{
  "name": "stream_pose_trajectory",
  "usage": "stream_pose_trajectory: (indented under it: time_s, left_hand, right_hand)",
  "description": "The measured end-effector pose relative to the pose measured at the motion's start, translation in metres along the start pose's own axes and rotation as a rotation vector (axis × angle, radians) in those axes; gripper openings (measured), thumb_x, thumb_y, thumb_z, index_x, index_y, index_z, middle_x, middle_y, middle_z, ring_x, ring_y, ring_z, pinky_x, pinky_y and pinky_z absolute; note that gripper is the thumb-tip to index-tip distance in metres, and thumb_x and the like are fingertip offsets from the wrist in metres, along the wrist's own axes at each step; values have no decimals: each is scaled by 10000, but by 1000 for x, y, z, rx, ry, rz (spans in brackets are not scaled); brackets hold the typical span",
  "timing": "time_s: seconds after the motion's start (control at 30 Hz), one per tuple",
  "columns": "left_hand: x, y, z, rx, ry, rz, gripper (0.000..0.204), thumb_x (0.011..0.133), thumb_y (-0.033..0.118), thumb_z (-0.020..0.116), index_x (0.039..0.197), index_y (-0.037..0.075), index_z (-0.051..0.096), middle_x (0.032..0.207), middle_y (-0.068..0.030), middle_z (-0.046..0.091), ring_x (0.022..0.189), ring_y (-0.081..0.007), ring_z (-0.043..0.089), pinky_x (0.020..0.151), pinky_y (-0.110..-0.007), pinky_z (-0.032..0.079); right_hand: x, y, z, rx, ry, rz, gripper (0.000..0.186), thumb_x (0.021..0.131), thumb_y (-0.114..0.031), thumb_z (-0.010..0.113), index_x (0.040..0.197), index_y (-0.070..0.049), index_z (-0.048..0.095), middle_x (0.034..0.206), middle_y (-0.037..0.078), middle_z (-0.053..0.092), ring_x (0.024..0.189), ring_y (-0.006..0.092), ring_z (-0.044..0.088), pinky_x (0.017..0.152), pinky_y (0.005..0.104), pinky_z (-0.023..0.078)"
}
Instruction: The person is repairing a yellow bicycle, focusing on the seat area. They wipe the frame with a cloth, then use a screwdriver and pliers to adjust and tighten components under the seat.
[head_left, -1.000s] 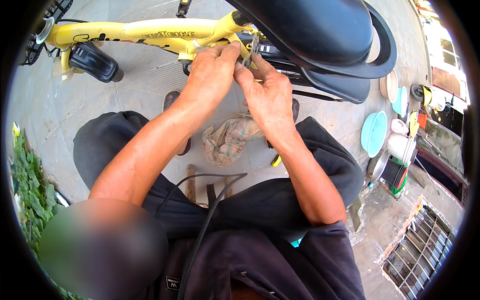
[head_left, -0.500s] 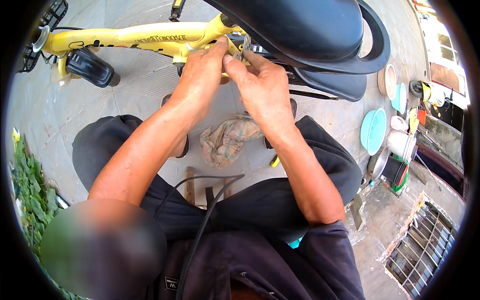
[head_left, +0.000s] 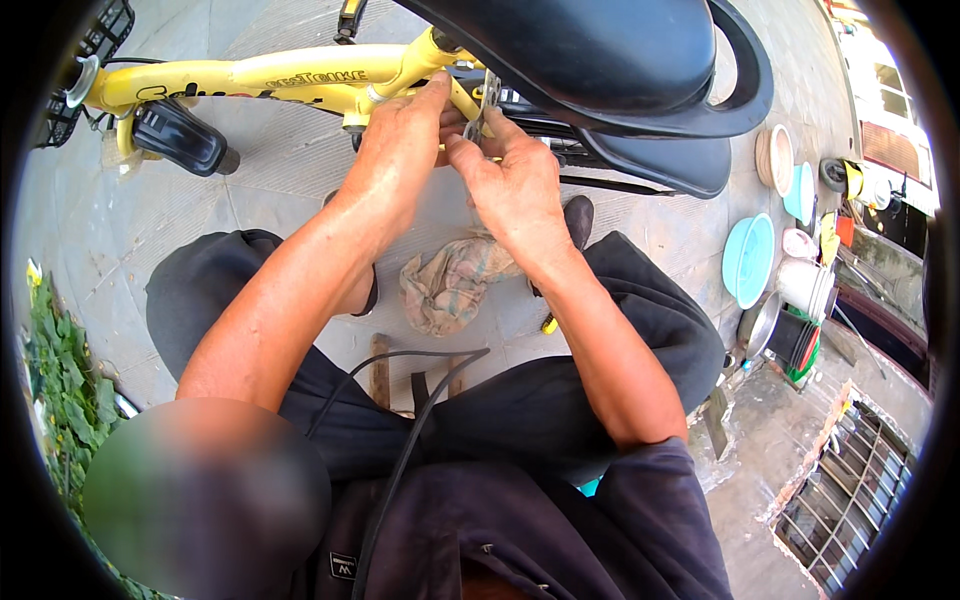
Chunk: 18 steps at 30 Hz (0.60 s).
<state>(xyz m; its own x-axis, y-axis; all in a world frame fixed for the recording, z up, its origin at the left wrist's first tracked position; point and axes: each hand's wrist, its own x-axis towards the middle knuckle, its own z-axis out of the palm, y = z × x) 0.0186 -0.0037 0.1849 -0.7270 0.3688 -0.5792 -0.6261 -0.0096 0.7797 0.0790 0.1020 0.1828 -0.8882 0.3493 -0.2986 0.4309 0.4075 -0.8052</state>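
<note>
A yellow bicycle frame with a black saddle stands across the far side in front of me. My left hand is closed beside the frame joint under the saddle, its index finger stretched along the tube; what its curled fingers hold is hidden. Close to its right, my right hand pinches a narrow silvery metal part between thumb and fingers. That part sits upright behind the fingertips, next to the yellow tube, and its lower end is covered by my hands.
A crumpled, stained cloth lies on the paved floor between my feet, near a yellow-handled tool. A black pedal juts out at left. Turquoise basins and a metal pan stand at right. Leafy plants grow at left.
My right hand has shifted slightly left and down, and more of the silvery part shows. The saddle and frame sit slightly further left in the picture. My left hand has barely moved.
</note>
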Motion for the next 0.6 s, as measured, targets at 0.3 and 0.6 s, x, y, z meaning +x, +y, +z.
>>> stream_pose_trajectory:
  time_s: [0.3, 0.6]
  left_hand:
    - [-4, 5, 1, -24, -19, 6, 600, 928, 457, 423, 1196, -71, 521, 1164, -170, 574, 1053, -219, 553, 902, -341, 427]
    - [5, -1, -4, 68, -10, -9, 534, 943, 399, 422, 1188, -64, 523, 1164, -183, 571, 1094, -255, 523, 917, -366, 391]
  right_hand:
    - [-8, -13, -3, 329, -26, 189, 456, 791, -166, 585, 1184, 59, 524, 834, 196, 649, 670, 242, 636, 664, 340, 497]
    - [-28, -2, 31, 19, 116, -12, 600, 792, -151, 647, 1293, 81, 412, 1051, 240, 573, 627, 209, 609, 612, 325, 496]
